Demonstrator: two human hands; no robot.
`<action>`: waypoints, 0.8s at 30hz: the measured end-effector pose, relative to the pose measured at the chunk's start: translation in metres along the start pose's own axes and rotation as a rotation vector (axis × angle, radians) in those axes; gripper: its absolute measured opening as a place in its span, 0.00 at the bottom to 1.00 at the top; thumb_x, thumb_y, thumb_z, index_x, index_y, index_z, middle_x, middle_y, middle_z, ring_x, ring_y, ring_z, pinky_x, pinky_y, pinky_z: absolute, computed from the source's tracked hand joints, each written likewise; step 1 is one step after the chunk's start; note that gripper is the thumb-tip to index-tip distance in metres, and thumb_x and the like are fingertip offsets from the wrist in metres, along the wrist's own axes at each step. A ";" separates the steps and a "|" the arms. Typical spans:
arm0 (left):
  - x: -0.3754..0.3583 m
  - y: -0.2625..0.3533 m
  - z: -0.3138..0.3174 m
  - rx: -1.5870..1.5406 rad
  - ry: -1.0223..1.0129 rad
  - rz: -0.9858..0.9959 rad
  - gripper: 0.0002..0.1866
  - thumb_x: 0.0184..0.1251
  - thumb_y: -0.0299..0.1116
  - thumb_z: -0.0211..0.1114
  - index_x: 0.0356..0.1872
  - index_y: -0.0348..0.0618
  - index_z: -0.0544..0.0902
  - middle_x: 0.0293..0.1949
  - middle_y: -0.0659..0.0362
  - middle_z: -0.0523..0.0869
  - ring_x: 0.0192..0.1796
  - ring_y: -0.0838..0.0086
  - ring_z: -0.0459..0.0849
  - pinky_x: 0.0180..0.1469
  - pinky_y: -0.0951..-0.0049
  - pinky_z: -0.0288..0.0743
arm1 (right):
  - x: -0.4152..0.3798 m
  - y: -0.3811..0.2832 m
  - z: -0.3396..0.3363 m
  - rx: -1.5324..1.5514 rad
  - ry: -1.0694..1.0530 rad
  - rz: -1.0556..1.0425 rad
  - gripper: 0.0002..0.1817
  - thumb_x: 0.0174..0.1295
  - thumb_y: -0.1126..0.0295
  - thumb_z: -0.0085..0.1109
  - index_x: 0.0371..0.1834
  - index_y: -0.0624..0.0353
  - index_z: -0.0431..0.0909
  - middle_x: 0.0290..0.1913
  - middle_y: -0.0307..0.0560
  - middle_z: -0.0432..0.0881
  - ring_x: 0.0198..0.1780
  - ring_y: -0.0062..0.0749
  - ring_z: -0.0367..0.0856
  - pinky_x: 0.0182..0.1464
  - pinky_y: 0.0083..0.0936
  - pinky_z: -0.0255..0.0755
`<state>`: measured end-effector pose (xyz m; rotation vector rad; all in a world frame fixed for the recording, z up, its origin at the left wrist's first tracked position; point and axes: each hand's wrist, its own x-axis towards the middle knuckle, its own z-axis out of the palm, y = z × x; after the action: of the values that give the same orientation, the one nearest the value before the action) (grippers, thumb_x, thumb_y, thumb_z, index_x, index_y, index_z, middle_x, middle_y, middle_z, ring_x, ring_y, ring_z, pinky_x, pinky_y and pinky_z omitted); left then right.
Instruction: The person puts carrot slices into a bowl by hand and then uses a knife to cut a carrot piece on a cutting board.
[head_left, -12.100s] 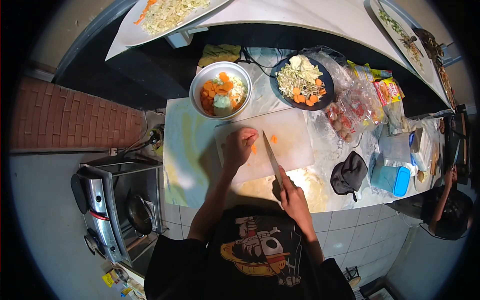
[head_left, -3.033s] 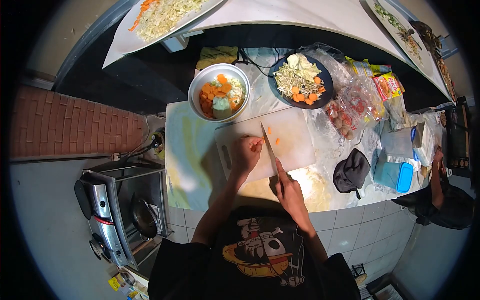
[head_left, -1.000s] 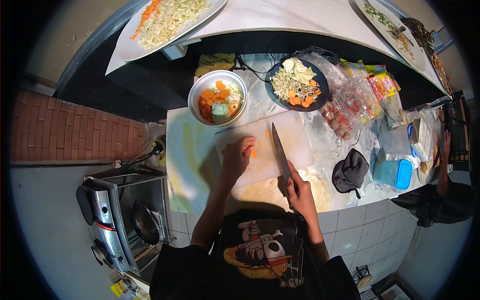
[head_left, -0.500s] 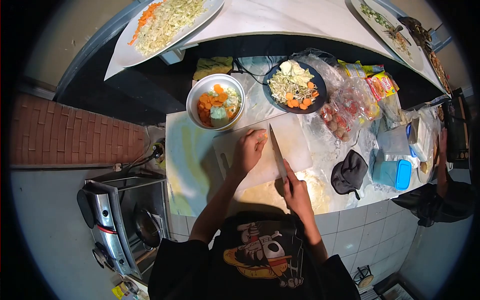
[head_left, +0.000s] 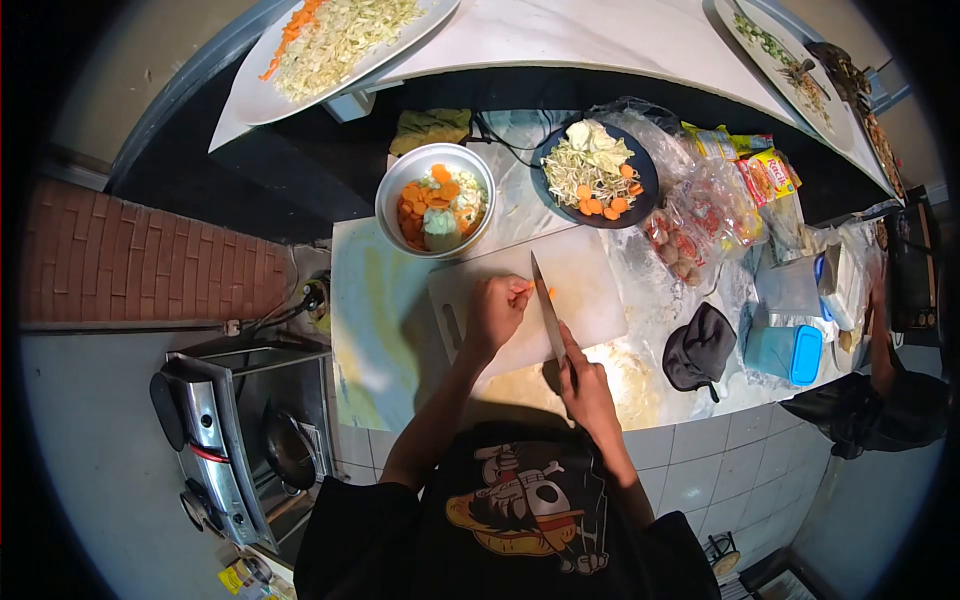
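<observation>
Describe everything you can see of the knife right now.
The knife has a long, narrow, grey blade that looks like metal, tapering to a pointed tip. The right grip is closed around its handle, hiding most of it. The blade extends over the whitish cutting board, tip pointing away from the person and slightly left. A small orange piece is close to its right side; whether they touch is unclear.

The left forearm (head_left: 438, 415) slants toward one o'clock, the left hand (head_left: 498, 310) pinching, fingertips (head_left: 520, 287) toward two. The right forearm (head_left: 620, 462) angles toward eleven, the right hand (head_left: 586, 388) curled in a grip, index finger (head_left: 568, 338) extended.
</observation>
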<state>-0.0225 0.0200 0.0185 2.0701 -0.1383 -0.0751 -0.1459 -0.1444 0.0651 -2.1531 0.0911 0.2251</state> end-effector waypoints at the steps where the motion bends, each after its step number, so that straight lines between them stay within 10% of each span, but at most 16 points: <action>1: -0.001 -0.002 0.000 -0.019 -0.005 -0.030 0.04 0.60 0.25 0.71 0.36 0.36 0.88 0.32 0.49 0.90 0.34 0.64 0.91 0.38 0.69 0.83 | -0.002 0.001 0.000 -0.002 0.009 -0.016 0.35 0.66 0.79 0.49 0.79 0.50 0.61 0.31 0.66 0.79 0.33 0.62 0.81 0.42 0.44 0.74; 24: 0.000 0.008 -0.003 0.020 0.001 -0.013 0.07 0.63 0.27 0.68 0.39 0.36 0.89 0.30 0.48 0.90 0.31 0.68 0.91 0.37 0.72 0.82 | -0.005 -0.003 -0.006 0.036 -0.073 0.038 0.41 0.60 0.83 0.51 0.80 0.51 0.56 0.38 0.74 0.81 0.39 0.71 0.80 0.43 0.55 0.72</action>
<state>-0.0227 0.0186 0.0270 2.0910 -0.1254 -0.0807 -0.1497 -0.1480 0.0721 -2.1066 0.0929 0.3218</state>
